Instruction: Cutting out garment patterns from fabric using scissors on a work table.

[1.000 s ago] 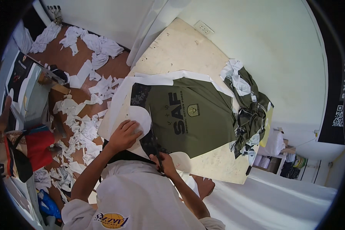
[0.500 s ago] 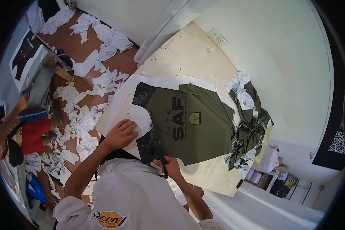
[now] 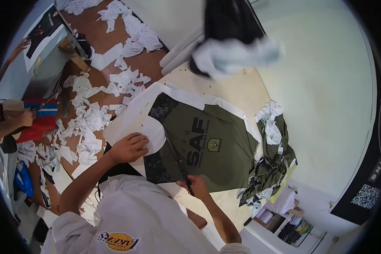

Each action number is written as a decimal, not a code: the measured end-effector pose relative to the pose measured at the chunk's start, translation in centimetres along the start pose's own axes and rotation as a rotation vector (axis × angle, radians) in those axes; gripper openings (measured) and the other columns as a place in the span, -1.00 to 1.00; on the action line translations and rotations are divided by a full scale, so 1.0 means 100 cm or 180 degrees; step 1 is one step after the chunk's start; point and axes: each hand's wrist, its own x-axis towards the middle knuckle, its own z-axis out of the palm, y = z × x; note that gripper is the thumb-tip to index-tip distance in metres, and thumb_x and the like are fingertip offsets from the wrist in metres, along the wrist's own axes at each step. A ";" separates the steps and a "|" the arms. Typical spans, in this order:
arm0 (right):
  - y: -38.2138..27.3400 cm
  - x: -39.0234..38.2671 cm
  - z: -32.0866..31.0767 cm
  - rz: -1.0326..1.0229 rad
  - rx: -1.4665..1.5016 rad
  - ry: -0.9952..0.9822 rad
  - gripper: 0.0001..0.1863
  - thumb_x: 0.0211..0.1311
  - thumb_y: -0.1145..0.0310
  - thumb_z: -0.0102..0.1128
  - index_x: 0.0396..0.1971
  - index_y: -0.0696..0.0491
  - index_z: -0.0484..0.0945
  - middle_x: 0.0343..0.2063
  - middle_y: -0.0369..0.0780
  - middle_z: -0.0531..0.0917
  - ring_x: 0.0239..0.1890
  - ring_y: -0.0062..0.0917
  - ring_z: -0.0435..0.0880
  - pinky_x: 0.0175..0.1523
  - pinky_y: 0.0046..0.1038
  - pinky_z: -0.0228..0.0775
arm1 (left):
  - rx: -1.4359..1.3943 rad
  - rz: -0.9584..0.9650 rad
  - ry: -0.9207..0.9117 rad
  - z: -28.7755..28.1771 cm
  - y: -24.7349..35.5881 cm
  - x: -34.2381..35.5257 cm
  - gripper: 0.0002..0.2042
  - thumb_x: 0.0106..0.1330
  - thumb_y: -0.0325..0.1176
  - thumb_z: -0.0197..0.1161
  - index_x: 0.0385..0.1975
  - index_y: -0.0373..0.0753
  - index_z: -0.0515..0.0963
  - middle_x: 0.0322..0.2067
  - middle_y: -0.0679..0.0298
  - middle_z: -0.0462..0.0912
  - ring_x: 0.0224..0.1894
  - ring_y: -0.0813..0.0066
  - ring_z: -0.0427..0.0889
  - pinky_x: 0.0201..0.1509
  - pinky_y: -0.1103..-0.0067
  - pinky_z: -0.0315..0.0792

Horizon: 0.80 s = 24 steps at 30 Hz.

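Note:
An olive-green printed fabric panel [image 3: 230, 163] with dark camouflage edges lies on the pale wooden table [image 3: 178, 78], bordered by white material. My left hand [image 3: 131, 147] rests palm down on the white rounded part [image 3: 154, 131] beside it, fingers laid out. Long dark scissors [image 3: 180, 164] are in my right hand [image 3: 195, 186] at the panel's near edge. Their blades point away from me over the panel, beside the rounded white part; whether they are spread is unclear.
Crumpled green and white fabric [image 3: 275, 135] is heaped at the table's right. White scraps [image 3: 89, 110] litter the brown floor. Dark-and-white cloth [image 3: 233, 46] is blurred in the air at the far edge. At left, a co-worker's hand [image 3: 27, 117] holds a thin dark tool.
The scissors have swung so their blades lean further left over the panel. Blurred dark-and-white cloth has appeared at the top. The head view has shifted slightly; my left hand stays on the white part.

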 end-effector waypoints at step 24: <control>-0.043 0.085 -0.102 0.0286 -0.0451 -0.1342 -0.62 0.10 0.14 0.50 -0.62 0.00 0.48 -0.72 -0.45 0.40 -0.67 -0.77 0.35 -0.55 -0.60 0.15 | 0.0380 0.0102 0.0177 0.009 0.000 0.001 -0.71 0.09 -0.41 0.22 -0.15 -0.28 0.60 -0.08 0.21 0.56 0.05 0.30 0.54 0.20 0.35 0.46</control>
